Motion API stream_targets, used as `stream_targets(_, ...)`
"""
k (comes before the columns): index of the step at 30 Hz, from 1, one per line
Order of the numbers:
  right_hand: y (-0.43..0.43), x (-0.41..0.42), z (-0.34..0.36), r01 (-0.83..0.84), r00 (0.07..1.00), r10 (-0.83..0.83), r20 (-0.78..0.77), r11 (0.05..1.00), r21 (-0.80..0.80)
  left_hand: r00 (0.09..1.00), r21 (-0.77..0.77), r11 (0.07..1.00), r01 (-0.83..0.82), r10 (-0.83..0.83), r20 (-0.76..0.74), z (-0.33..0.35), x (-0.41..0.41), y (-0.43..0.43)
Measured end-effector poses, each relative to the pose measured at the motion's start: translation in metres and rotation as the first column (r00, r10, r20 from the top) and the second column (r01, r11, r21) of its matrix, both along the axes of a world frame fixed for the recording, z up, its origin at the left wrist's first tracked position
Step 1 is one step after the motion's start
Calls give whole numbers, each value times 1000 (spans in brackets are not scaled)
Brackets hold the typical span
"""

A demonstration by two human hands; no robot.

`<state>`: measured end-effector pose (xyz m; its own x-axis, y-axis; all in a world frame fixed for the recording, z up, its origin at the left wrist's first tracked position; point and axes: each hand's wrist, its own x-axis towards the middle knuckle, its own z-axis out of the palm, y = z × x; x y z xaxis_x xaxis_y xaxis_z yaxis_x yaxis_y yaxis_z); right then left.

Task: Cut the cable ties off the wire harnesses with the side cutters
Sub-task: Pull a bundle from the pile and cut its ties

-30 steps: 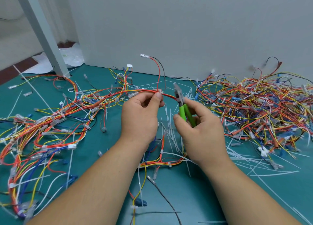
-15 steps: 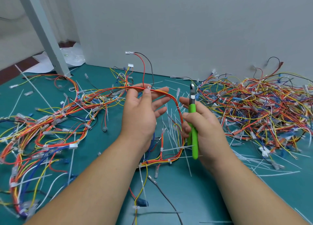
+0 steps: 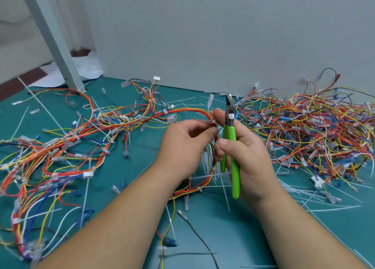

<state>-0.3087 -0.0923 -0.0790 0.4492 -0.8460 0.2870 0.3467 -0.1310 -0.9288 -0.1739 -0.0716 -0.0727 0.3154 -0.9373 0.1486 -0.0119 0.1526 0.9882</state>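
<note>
My left hand [image 3: 185, 145] pinches a red and orange wire harness [image 3: 182, 112] at a white cable tie [image 3: 212, 121], lifted above the teal mat. The harness runs left over the mat and curves down under my hands. My right hand [image 3: 246, 155] grips the green-handled side cutters [image 3: 230, 145] upright, jaws pointing up just right of the tie, not touching it. The jaws look slightly parted.
A large tangle of harnesses [image 3: 316, 130] fills the right side. Another spread of harnesses [image 3: 50, 147] covers the left. Cut white tie strips [image 3: 304, 195] litter the teal mat [image 3: 233, 234]. A grey wall [image 3: 203, 35] stands behind and a grey post [image 3: 54, 39] at far left.
My left hand went from open under the wire to pinching it at a tie. The loose connector end that stood up has dropped. My right hand brought the cutters closer to the left hand.
</note>
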Motion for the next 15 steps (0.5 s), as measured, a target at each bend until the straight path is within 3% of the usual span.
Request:
stream_targets(4, 4, 3, 2, 11, 1000, -11, -3, 1000, -13, 998, -31, 999, -45, 43, -47, 1, 2, -1)
stream_targets(8, 7, 5, 3, 168, 981, -176, -77, 980, -103, 986, -49, 986, -160, 158, -51, -1, 6, -3)
stream_targets(12, 11, 6, 4, 212, 918, -287, -273, 938, -273, 973, -75, 971, -226, 222, -61, -1, 8, -4)
stream_targets(15, 11, 9, -1, 255, 869, -318, -379, 945, -206, 965, -74, 962, -261, 260, -21, -1, 9, -3)
